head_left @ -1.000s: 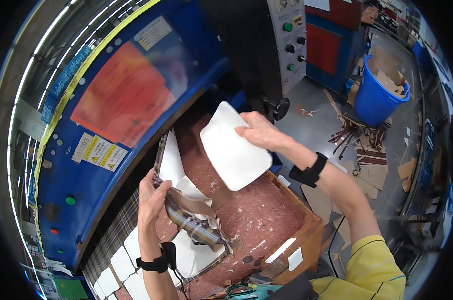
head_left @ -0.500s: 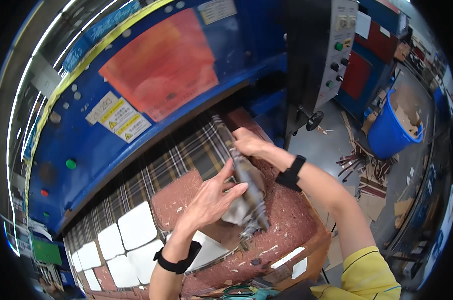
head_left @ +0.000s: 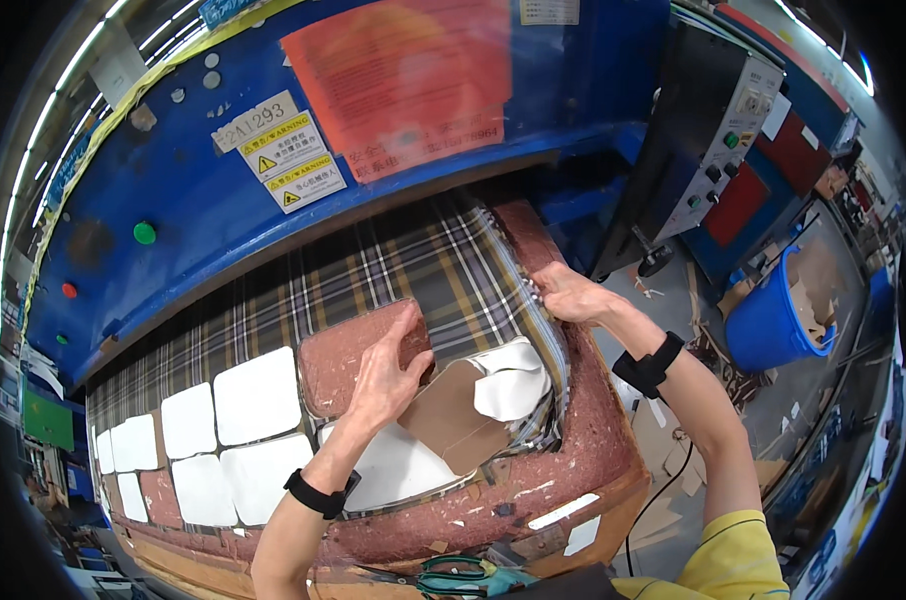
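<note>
"Where do I have the plaid fabric [head_left: 413, 265]?"

"Spread along the red-brown board [head_left: 601, 435], its right side just inside the board's right edge."

"And my hands?"

"I see my left hand [head_left: 381, 378] loosely spread over a red-brown patch [head_left: 338, 355] bordered by plaid; my right hand [head_left: 573, 298] is at the fabric's right edge, fingers bent, and I can't tell whether they pinch it. White pieces [head_left: 258, 395] lie in rows toward the board's front left corner, a brown piece [head_left: 453, 410] nearer its front right corner"

Head-worn fisheye, downward over hands [head_left: 383, 378]
</note>
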{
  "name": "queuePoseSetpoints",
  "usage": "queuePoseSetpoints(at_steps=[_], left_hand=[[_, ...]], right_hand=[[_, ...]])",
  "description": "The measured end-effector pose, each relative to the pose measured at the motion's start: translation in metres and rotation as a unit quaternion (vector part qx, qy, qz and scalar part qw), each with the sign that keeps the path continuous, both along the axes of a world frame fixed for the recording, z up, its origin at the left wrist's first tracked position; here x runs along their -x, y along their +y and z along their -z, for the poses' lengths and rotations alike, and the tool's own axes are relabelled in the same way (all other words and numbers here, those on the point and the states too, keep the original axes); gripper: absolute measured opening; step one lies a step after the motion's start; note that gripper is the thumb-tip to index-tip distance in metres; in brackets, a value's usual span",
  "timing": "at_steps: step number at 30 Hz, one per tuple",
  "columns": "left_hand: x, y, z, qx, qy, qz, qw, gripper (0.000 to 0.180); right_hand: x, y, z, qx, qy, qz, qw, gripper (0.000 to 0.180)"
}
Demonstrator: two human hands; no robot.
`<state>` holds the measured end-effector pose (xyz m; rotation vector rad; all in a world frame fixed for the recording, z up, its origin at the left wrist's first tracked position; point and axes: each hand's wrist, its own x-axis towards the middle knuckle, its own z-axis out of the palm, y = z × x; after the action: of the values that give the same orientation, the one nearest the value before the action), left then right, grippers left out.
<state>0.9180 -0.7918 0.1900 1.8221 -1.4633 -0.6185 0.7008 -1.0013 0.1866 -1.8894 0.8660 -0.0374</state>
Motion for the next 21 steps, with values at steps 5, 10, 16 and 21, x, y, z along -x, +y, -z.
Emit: queuePoseSetpoints(at_steps=[5, 10, 16, 21], left_hand=[[0.005, 0.002, 0.003, -0.027, 0.147, -0.004, 0.989, 0.057], [0.020, -0.001, -0.002, -0.040, 0.271, -0.068, 0.959, 0.060], [0.021, 0.001, 0.002, -0.037, 0.295, -0.108, 0.949, 0.064], [0.022, -0.003, 0.003, -0.019, 0.251, -0.107, 0.962, 0.067]], right_hand=[[0.002, -0.003, -0.003, -0.014, -0.012, -0.022, 1.000, 0.022], [-0.002, -0.012, 0.026, -0.009, -0.104, -0.005, 0.995, 0.026], [-0.001, -0.005, 0.035, -0.044, -0.119, 0.026, 0.992, 0.028], [-0.007, 0.004, 0.030, -0.036, -0.191, 0.015, 0.981, 0.033]])
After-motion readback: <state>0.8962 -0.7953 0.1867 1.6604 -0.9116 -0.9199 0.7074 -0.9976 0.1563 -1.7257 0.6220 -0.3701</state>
